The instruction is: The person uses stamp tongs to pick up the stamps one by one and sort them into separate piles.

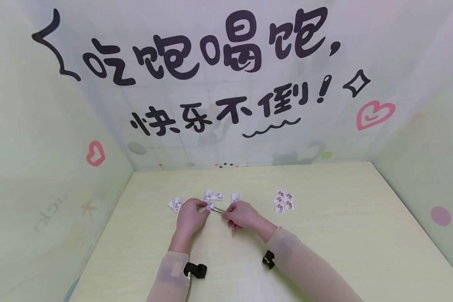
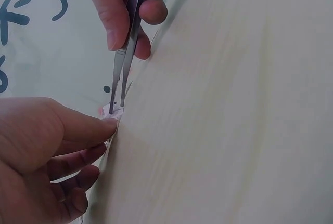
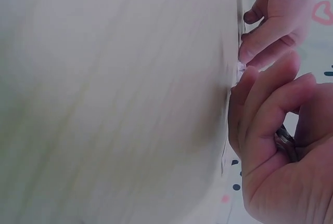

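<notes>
My right hand [image 1: 243,216] holds metal tweezers [image 2: 126,60], pointed left toward my left hand [image 1: 190,217]. Between the thumb and fingers of that left hand is pinched a small white printed paper piece [image 1: 209,206], low over the table. The tweezer tips are slightly parted in the left wrist view and meet the paper's edge; whether they grip it cannot be told. In the right wrist view, my right fingers [image 3: 265,109] hide most of the tweezers. Just beyond the hands lie similar printed pieces [image 1: 218,196], with another single piece [image 1: 235,196] behind the right hand.
Overlapping printed pieces [image 1: 176,203] lie left of the left hand. Farther right is a cluster of small pieces with brownish pictures [image 1: 279,207]. The pale wooden table [image 1: 324,251] meets a back wall [image 1: 226,151] with large black lettering, plus walls on both sides.
</notes>
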A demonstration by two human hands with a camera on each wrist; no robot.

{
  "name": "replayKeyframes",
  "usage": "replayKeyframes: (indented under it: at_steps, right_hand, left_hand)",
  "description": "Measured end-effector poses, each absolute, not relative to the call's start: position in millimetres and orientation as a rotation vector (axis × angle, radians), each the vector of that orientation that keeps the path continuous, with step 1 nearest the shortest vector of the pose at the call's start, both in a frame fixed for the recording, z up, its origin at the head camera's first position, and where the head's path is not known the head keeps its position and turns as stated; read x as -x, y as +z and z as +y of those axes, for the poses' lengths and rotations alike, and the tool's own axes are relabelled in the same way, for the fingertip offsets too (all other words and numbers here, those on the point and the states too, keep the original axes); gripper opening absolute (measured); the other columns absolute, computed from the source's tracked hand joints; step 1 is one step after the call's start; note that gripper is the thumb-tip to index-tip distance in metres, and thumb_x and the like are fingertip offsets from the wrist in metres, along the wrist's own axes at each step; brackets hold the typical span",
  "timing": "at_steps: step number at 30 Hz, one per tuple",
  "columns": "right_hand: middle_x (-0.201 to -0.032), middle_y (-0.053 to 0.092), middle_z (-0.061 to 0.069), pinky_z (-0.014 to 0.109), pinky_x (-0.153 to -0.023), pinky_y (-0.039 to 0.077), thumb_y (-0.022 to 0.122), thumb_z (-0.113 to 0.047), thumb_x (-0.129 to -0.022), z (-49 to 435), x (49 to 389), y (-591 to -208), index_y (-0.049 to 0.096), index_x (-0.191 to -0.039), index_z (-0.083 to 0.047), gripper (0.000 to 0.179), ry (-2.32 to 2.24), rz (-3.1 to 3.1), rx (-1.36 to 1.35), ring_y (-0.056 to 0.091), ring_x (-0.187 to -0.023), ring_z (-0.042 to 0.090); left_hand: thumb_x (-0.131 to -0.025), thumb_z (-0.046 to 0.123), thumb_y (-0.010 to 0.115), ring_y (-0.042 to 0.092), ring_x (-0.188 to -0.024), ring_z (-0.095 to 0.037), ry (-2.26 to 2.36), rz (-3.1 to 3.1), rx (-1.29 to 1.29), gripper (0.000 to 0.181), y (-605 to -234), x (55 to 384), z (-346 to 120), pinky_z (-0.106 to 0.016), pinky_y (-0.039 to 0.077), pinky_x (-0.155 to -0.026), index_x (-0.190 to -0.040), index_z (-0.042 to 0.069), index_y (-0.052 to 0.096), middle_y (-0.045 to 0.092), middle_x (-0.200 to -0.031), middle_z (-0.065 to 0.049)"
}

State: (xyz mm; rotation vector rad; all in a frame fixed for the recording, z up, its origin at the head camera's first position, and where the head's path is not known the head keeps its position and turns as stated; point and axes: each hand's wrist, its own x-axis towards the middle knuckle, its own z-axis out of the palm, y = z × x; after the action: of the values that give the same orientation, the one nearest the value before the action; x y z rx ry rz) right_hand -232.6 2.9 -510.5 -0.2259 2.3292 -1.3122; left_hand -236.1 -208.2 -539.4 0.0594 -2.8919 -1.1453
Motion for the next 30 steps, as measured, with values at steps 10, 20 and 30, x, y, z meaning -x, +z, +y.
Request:
replayKeyframes:
  at_steps: [10,20,30]
  right_hand:
    - [-0.077,0.072,0.009,0.023,-0.055,0.052,0.07,-0.022,-0.104,5,240,-512,0.071,-0.105,-0.003,0.019,-1.362,2.274,0.228,0.061,-0.054,0.01]
    - [-0.072,0.07,0.007,0.024,-0.056,0.047,0.069,-0.021,-0.105,6,243,-512,0.072,-0.097,-0.005,0.018,-1.305,2.319,0.283,0.059,-0.055,0.011]
    - [-0.067,0.064,0.002,0.026,-0.06,0.041,0.066,-0.022,-0.106,9,240,-514,0.072,-0.089,-0.006,0.024,-1.2,2.413,0.331,0.051,-0.058,0.013]
  left_hand:
    - [-0.092,0.008,0.081,0.062,-0.127,-0.043,-1.147,-2.876,-0.048,0.025,-536,236,-205,-0.058,0.045,-0.112,-0.115,0.002,0.077,0.072,-0.125,-0.018]
    - [-0.092,0.007,0.081,0.062,-0.127,-0.043,-1.132,-2.87,-0.043,0.024,-537,236,-205,-0.057,0.045,-0.112,-0.115,0.001,0.078,0.072,-0.124,-0.018]
    - [-0.092,0.009,0.082,0.063,-0.126,-0.041,-1.149,-2.884,-0.042,0.023,-534,233,-203,-0.057,0.047,-0.111,-0.114,0.003,0.078,0.073,-0.123,-0.016]
